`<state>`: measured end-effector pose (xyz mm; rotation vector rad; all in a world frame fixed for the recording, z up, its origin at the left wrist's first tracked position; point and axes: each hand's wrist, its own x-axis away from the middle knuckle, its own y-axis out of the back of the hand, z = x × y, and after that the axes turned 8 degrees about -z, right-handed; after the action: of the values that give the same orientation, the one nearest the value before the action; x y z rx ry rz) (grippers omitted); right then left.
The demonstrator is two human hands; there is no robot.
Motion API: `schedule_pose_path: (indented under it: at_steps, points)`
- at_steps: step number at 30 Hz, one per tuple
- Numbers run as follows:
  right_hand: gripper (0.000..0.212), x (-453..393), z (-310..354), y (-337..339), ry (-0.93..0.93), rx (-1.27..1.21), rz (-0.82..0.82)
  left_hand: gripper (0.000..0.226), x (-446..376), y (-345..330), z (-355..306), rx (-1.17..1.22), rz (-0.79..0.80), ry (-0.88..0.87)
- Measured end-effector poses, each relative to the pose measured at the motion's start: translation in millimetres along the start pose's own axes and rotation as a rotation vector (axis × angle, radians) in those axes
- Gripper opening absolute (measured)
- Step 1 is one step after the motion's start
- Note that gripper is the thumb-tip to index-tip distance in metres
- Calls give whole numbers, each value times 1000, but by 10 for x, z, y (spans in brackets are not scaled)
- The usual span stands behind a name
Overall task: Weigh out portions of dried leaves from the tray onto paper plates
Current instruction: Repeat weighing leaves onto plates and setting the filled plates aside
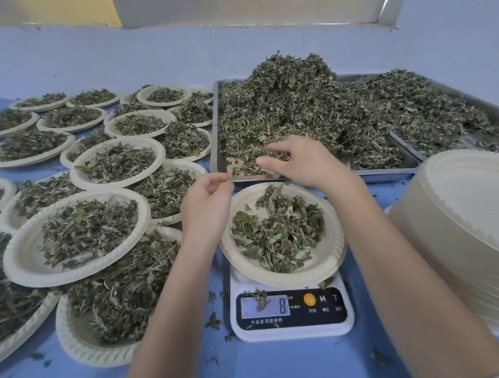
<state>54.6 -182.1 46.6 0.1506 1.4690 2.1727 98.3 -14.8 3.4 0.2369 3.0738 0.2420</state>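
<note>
Head view looks down on a blue bench (280, 366) where a white digital kitchen scale (291, 313) carries a cream paper plate (330, 259) partly filled with dried green leaves (279, 233). Right hand (299, 161) reaches into the steel tray (386, 171) behind the scale, fingers (272, 148) curled into its leaf heap (310, 104). Left hand (207, 204) hovers beside the plate's rim, fingertips pinched together; whether they hold anything is unclear. Filled plates (71, 235) crowd the left; stacked empty plates (470, 235) stand right.

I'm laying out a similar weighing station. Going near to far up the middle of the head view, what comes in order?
Kitchen scale → paper plate on the scale → right hand reaching into the leaves → metal tray → leaf heap.
</note>
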Motion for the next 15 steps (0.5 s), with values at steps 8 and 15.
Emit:
schedule_pose_path:
  at_steps: [8,15]
  points:
    - [38,735,-1,119,114,6,-132,15,53,22,0,-16,7,-1]
    - [62,922,34,182,150,145,60,17,74,27,-18,-32,6,10]
